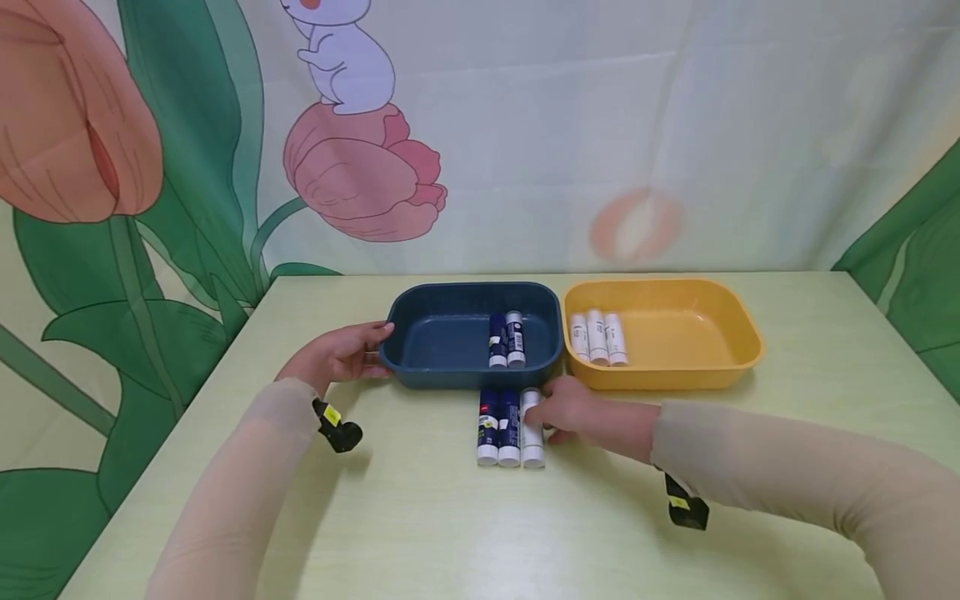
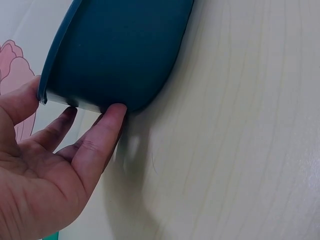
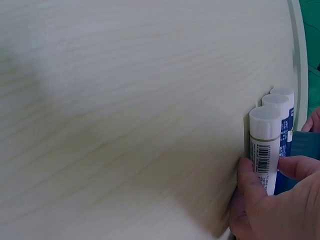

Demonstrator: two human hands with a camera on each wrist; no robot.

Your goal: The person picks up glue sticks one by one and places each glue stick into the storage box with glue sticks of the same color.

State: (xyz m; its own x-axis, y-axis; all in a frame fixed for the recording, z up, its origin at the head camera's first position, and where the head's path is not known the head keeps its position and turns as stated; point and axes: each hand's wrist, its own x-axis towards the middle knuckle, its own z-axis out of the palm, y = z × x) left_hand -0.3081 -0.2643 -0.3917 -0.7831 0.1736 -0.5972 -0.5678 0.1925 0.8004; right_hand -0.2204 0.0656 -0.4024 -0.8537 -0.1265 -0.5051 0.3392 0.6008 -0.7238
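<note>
A dark blue tray (image 1: 442,379) stands on the table with two blue glue sticks (image 1: 515,340) lying in it. At its left end my left hand (image 1: 341,354) touches the outer wall with extended fingers, the thumb (image 2: 22,102) against the rim. In front of the tray lie two blue-labelled, white-capped glue sticks (image 1: 498,429) side by side, with a white glue stick (image 1: 532,442) at their right. My right hand (image 1: 573,408) pinches this white one between thumb and fingers. Its barcode and cap show in the right wrist view, while the hand covers its lower end.
A yellow tray (image 1: 667,379) stands right beside the blue one, with three white glue sticks (image 1: 597,337) at its left end. Behind the table (image 1: 420,517) hangs a cloth (image 1: 525,150) printed with flowers and a rabbit.
</note>
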